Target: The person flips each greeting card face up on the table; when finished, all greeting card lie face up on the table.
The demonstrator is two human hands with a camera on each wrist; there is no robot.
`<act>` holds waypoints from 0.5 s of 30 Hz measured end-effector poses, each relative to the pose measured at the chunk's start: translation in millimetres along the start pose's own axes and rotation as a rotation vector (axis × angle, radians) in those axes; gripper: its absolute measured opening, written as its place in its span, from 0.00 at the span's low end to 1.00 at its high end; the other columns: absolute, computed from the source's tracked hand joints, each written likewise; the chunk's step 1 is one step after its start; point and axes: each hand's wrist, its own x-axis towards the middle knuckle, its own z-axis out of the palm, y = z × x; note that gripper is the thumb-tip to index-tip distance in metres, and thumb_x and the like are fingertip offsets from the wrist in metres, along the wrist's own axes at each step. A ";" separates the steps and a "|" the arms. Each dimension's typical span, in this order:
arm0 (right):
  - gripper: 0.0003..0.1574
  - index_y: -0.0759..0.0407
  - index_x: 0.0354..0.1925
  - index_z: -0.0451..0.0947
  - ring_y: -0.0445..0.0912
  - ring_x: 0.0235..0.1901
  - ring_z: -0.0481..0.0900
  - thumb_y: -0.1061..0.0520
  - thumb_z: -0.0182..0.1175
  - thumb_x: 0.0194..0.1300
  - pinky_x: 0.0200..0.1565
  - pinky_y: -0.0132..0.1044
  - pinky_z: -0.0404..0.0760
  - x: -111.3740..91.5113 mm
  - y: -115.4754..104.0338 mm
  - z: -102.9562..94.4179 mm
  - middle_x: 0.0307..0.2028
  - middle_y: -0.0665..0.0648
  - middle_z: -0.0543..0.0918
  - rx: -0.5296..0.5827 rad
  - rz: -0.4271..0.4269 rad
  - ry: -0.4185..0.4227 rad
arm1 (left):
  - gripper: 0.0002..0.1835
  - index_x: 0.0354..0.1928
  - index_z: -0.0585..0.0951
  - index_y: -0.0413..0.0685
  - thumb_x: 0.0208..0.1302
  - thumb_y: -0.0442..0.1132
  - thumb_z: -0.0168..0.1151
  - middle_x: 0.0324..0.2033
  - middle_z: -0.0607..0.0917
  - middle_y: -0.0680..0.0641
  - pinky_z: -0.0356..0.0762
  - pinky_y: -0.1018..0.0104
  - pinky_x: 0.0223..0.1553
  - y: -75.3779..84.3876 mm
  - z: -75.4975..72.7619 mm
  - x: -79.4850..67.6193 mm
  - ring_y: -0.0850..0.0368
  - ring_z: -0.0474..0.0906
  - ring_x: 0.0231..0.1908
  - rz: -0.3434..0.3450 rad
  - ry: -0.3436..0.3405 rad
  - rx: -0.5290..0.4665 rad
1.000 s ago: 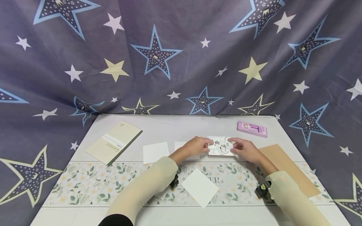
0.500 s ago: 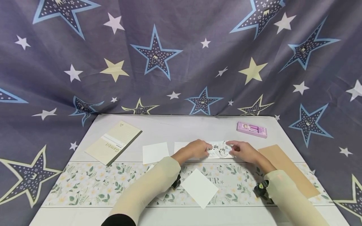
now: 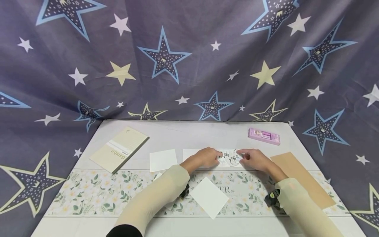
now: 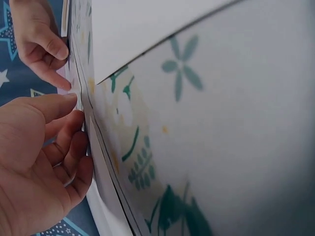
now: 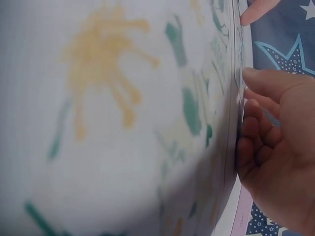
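Observation:
A white card [image 3: 230, 158] printed with black brush lettering lies flat at the table's middle, slightly right of centre. My left hand [image 3: 208, 157] pinches its left edge, thumb and forefinger together and the other fingers curled. At the opposite edge my right hand [image 3: 255, 159] holds the card with thumb and forefinger. Both wrist views show the fingertips at the tabletop, but the card there is seen almost edge-on. Beside the left hand, a white paper square [image 3: 189, 153] is partly covered by that hand. Another white square [image 3: 209, 197] lies turned like a diamond nearer the front.
A further white square [image 3: 163, 160] sits left of the hands. The cream notebook [image 3: 119, 149] is at the far left. A purple pen box [image 3: 264, 136] stands back right, and a brown paper sheet [image 3: 302, 179] lies partly under the right forearm.
Both hands have brought the card down and slightly nearer, from tilted up to flat on the table. Over the last half second hands and card have hardly moved.

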 end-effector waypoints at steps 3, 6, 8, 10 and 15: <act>0.30 0.61 0.66 0.76 0.42 0.28 0.70 0.56 0.65 0.69 0.32 0.34 0.71 0.5 -1.9 -2.5 0.28 0.50 0.78 -0.008 -0.017 -0.008 | 0.26 0.71 0.74 0.58 0.73 0.43 0.60 0.29 0.85 0.58 0.78 0.70 0.44 -1.2 -2.5 -3.1 0.66 0.75 0.29 0.027 -0.004 -0.009; 0.28 0.63 0.65 0.76 0.41 0.29 0.73 0.56 0.64 0.69 0.33 0.33 0.74 2.5 -3.5 -7.3 0.30 0.51 0.80 -0.015 -0.063 0.022 | 0.25 0.70 0.76 0.58 0.72 0.42 0.59 0.24 0.82 0.56 0.75 0.70 0.40 -5.0 -5.9 -8.3 0.64 0.72 0.25 0.055 -0.005 -0.022; 0.27 0.65 0.63 0.77 0.41 0.30 0.75 0.57 0.64 0.69 0.34 0.34 0.76 4.6 -5.3 -11.0 0.31 0.52 0.82 -0.008 -0.094 0.066 | 0.24 0.68 0.78 0.58 0.72 0.41 0.58 0.27 0.82 0.56 0.76 0.70 0.41 -8.8 -8.6 -12.7 0.64 0.72 0.27 0.071 0.007 -0.012; 0.26 0.66 0.62 0.78 0.41 0.30 0.77 0.58 0.64 0.69 0.35 0.34 0.78 6.9 -7.4 -13.9 0.31 0.52 0.83 0.000 -0.127 0.109 | 0.23 0.67 0.79 0.57 0.72 0.40 0.58 0.32 0.85 0.56 0.77 0.69 0.46 -13.2 -11.6 -17.7 0.64 0.75 0.33 0.079 0.024 0.003; 0.24 0.66 0.61 0.79 0.39 0.30 0.78 0.57 0.64 0.69 0.36 0.33 0.78 14.1 -19.0 -13.4 0.30 0.51 0.83 0.027 -0.164 0.125 | 0.21 0.64 0.81 0.53 0.71 0.40 0.59 0.46 0.86 0.53 0.79 0.65 0.54 -27.4 -20.7 -29.8 0.61 0.80 0.47 0.087 0.073 0.044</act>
